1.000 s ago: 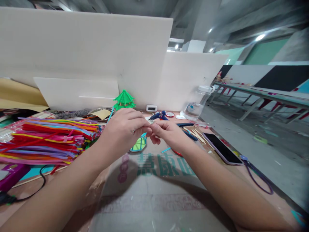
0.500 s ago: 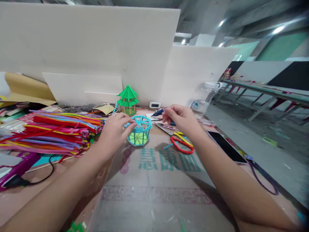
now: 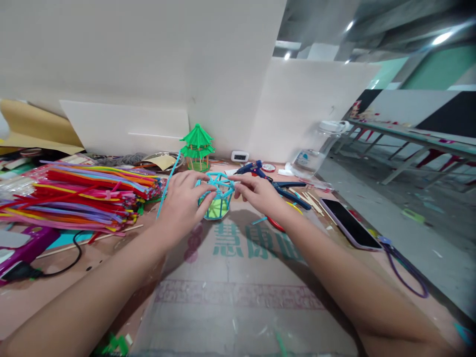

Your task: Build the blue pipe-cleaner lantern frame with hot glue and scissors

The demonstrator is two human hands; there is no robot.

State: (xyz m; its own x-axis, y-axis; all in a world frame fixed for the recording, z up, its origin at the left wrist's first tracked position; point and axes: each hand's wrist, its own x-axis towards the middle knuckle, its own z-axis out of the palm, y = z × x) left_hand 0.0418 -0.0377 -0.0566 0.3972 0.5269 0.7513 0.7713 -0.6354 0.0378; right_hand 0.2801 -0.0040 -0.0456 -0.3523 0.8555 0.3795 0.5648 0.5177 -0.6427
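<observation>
A small blue cage-like frame of pipe cleaners (image 3: 222,204) with a yellow-green base stands on the printed sheet between my hands. My left hand (image 3: 186,201) grips its left side, with thumb and fingers bent over the top rim. On the other side, my right hand (image 3: 258,196) has its fingers pinched together at the upper right rim. A long blue pipe cleaner (image 3: 169,182) rises in a curve beside my left hand; its lower end passes by the wrist. Behind the frame stands a green two-tiered pagoda model (image 3: 198,147) on thin posts.
Bundled colourful pipe cleaners (image 3: 89,193) and a purple tool (image 3: 29,248) lie left. Beyond my right hand are a blue glue gun (image 3: 255,168), dark-handled pliers (image 3: 292,191), partly hidden scissors (image 3: 275,224), and wooden sticks. A phone (image 3: 351,223) and water bottle (image 3: 314,151) stand near the right edge.
My right hand has moved left and down to the frame's rim, now covering much of the red-handled scissors. My left hand stays at the frame. The view has shifted slightly.
</observation>
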